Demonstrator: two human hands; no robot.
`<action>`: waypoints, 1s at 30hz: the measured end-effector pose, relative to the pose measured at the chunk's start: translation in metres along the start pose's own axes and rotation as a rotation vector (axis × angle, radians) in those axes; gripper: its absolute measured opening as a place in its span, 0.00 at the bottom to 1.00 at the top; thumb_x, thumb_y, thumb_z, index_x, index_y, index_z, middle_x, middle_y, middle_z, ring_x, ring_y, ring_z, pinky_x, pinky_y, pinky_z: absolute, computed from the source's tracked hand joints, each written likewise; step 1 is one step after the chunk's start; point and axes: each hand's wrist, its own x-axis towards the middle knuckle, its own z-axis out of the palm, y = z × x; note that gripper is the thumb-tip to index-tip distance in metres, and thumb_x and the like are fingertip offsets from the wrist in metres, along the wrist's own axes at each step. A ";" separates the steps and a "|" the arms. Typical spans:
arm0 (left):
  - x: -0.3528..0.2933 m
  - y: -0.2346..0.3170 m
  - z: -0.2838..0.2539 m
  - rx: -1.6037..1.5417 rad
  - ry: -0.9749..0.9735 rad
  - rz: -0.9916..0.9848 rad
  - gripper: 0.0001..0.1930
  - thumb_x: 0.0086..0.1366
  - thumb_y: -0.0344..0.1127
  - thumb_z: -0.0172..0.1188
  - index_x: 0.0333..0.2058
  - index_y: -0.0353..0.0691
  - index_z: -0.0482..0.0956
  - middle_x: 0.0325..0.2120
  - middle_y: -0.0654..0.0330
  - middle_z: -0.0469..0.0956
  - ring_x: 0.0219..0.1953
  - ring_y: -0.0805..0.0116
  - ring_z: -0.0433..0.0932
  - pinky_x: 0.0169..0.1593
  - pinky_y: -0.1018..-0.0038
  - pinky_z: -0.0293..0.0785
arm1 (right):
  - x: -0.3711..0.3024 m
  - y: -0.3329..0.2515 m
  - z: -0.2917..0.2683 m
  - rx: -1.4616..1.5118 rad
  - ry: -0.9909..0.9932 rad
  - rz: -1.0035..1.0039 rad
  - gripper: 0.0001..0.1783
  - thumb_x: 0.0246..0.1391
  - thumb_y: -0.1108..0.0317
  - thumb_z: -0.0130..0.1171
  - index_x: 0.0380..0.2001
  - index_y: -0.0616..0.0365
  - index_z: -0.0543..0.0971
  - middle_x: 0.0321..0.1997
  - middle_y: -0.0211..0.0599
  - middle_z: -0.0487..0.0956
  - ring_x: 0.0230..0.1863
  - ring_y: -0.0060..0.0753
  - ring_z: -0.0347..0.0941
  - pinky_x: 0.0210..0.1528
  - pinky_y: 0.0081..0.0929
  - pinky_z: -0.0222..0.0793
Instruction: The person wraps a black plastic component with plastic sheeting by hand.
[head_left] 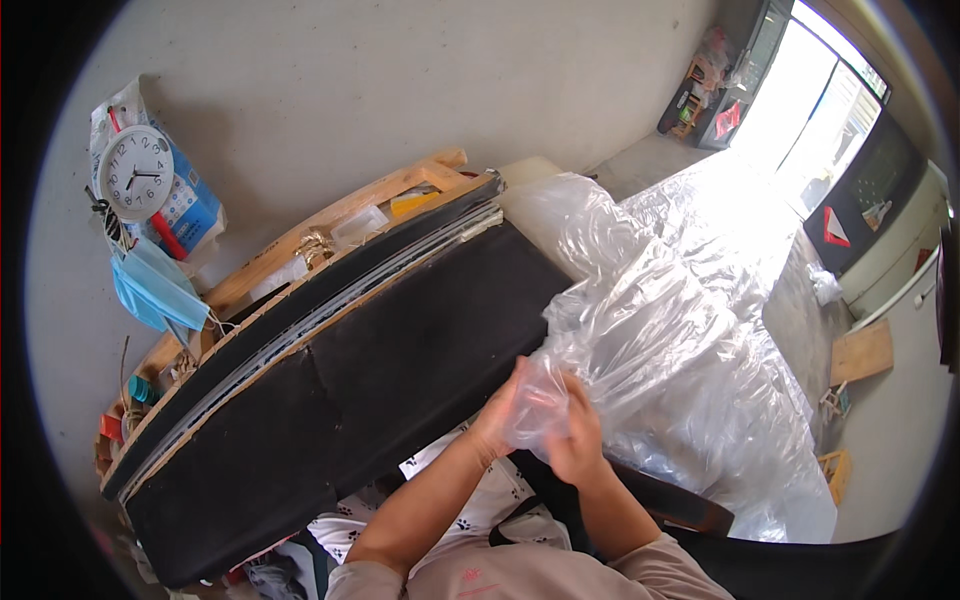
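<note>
A large clear plastic sheet [670, 340] spreads crinkled and shiny from my hands toward the bright doorway. Its near end is bunched up between my two hands, just off the front edge of a black padded bench top [420, 340]. My left hand [493, 422] is closed on the bunched plastic, its fingers partly covered by the clear folds. On the other side of the bunch, my right hand [580, 436] is closed on the plastic too, slightly blurred.
Behind the bench top runs a wooden frame [330, 225] with small items in it. A round white clock [136, 172] and a blue face mask [158, 285] hang on the left wall. An open doorway [810, 110] lies at the far right, with a wooden board [862, 352] nearer.
</note>
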 end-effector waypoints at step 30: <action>-0.441 0.103 -0.129 0.076 1.493 1.854 0.10 0.55 0.28 0.54 0.37 0.41 0.68 0.29 0.58 0.72 0.31 0.66 0.72 0.35 0.72 0.72 | -0.107 0.030 0.132 0.014 -0.845 0.682 0.24 0.47 0.57 0.56 0.42 0.66 0.71 0.39 0.53 0.75 0.41 0.51 0.71 0.41 0.37 0.67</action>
